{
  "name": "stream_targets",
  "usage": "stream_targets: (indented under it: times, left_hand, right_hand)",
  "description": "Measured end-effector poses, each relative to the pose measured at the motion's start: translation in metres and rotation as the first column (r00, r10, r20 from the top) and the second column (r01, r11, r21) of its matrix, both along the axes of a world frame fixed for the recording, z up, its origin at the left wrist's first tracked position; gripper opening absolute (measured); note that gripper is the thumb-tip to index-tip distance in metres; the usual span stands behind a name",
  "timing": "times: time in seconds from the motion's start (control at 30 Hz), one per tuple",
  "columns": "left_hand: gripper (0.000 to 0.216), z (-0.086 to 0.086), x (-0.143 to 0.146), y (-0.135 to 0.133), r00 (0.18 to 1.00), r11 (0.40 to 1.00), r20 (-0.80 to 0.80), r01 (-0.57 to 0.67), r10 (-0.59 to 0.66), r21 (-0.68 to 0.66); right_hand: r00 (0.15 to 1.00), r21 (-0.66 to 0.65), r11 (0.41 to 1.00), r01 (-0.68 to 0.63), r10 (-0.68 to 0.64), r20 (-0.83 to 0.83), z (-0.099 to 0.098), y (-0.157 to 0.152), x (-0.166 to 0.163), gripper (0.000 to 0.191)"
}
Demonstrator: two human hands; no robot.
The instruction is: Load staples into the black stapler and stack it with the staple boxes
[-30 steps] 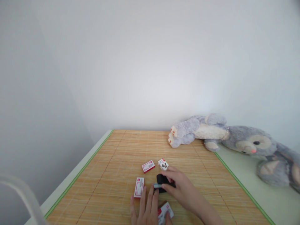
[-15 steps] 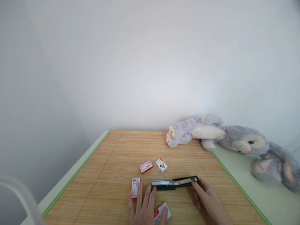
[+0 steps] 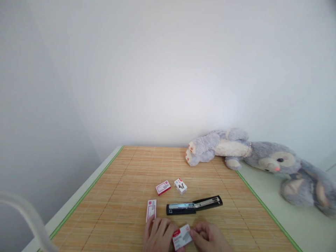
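Note:
Between my two hands is a small red-and-white staple box (image 3: 182, 237), close to the bottom edge of the view. My left hand (image 3: 159, 235) is closed on its left side, fingers curled, the thumb partly under the box. The thumb and forefinger of my right hand (image 3: 208, 237) pinch its right end. Just beyond lies a black stapler (image 3: 194, 205), unfolded flat with its metal magazine showing; neither hand touches it. Another staple box (image 3: 151, 209) lies by my left fingertips.
Farther back are a red-edged staple box (image 3: 163, 188) and a white box with a stapler picture (image 3: 180, 186). A bamboo mat (image 3: 126, 178) with green edging covers the table. A grey plush rabbit (image 3: 233, 148) lies along the back right. A pale curved bar (image 3: 26, 213) crosses the lower left.
My right hand has let go of the stapler's right end and moved to the staple box. My left fingers have left the stapler and curled around the box.

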State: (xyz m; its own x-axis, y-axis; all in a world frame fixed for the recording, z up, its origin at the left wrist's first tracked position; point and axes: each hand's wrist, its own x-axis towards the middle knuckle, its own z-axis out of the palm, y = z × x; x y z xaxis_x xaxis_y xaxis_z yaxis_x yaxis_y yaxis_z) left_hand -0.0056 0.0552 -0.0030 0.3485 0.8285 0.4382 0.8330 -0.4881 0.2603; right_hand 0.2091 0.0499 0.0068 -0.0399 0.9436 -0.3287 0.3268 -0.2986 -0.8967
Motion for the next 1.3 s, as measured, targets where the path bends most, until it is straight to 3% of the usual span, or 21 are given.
stream_targets:
  times: [0.17, 0.37, 0.53, 0.7, 0.8, 0.93, 1.1, 1.3]
  left_hand:
    - [0.041, 0.012, -0.007, 0.013, 0.995, 0.992, -0.001, 0.100, -0.101, -0.081]
    - [0.041, 0.023, -0.039, 0.025, 0.960, 0.932, 0.013, 0.277, -0.281, -0.234]
    - [0.044, 0.018, -0.062, 0.028, 0.968, 0.929, 0.043, 0.250, -0.248, -0.272]
    - [0.068, 0.007, -0.058, 0.027, 0.993, 0.988, 0.009, 0.116, -0.116, -0.098]
    - [0.074, 0.003, -0.048, 0.028, 0.997, 0.997, -0.020, 0.071, -0.071, 0.010]
    - [0.080, 0.000, -0.043, 0.029, 0.995, 0.995, -0.043, 0.093, -0.092, 0.019]
    - [0.084, 0.000, -0.044, 0.031, 0.994, 0.992, -0.037, 0.099, -0.102, -0.079]
    - [0.088, 0.002, -0.051, 0.029, 0.990, 0.985, -0.009, 0.136, -0.138, -0.105]
  right_hand:
    - [1.000, 0.008, 1.000, 0.020, -0.020, 0.001, -0.003, 0.005, -0.008, 0.047]
    - [0.998, 0.006, 0.999, 0.054, -0.054, -0.026, -0.009, 0.004, 0.000, 0.047]
    - [0.970, 0.065, 0.996, 0.052, -0.066, 0.235, 0.002, 0.006, 0.019, 0.042]
    - [0.942, 0.218, 0.976, -0.023, -0.052, 0.333, 0.049, 0.015, -0.001, 0.039]
    - [0.913, 0.246, 0.965, -0.092, -0.017, 0.409, 0.065, 0.026, -0.024, 0.034]
    - [0.894, 0.258, 0.958, -0.124, -0.006, 0.449, 0.057, 0.039, -0.042, 0.026]
    - [0.935, 0.265, 0.962, -0.062, -0.037, 0.353, 0.041, 0.047, -0.050, 0.021]
    - [0.908, 0.362, 0.913, -0.188, 0.021, 0.418, 0.064, 0.051, -0.058, 0.017]
